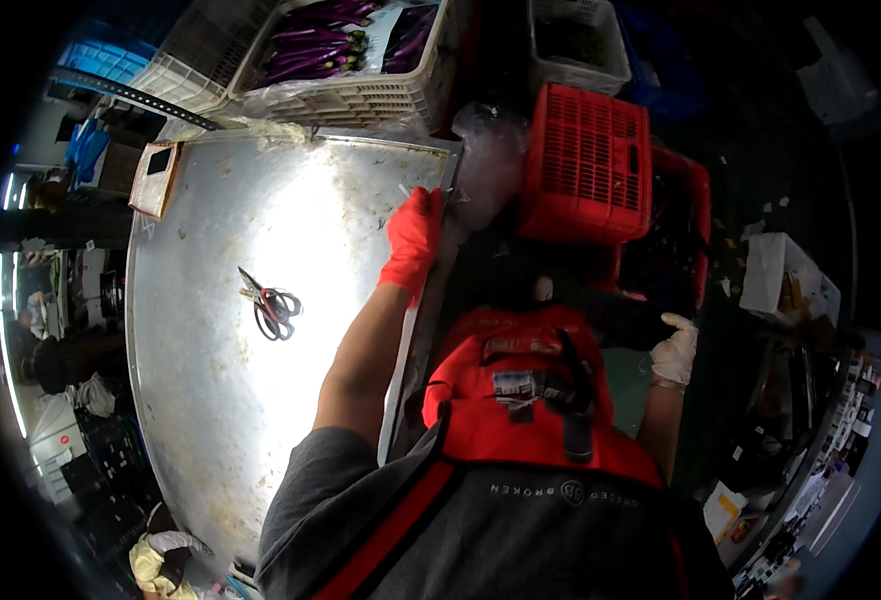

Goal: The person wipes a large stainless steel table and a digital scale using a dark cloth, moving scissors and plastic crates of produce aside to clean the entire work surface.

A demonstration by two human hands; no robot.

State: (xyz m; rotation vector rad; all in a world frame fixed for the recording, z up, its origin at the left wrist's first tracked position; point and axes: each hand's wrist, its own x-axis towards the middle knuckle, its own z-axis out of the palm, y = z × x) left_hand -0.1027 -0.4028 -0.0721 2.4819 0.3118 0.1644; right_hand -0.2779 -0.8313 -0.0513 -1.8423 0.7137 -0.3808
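My left hand (414, 236), in a red rubber glove, is at the right edge of a metal-topped table (208, 217). Its fingers are curled in, and a thin pale strip (404, 190) pokes out beside them. My right hand (674, 351), in a whitish glove, is low on the right, off the table, beside a dark bundle (624, 321); the shadow hides whether it grips this. Scissors (271, 305) with dark and red handles lie on the table, left of my left forearm, blades partly apart.
A white plastic crate (380, 97) of purple eggplants stands beyond the table. Red crates (587, 161) are at the right, near a clear plastic bag (489, 157). A foam box (782, 274) stands farther right. Another person (157, 559) is at the lower left.
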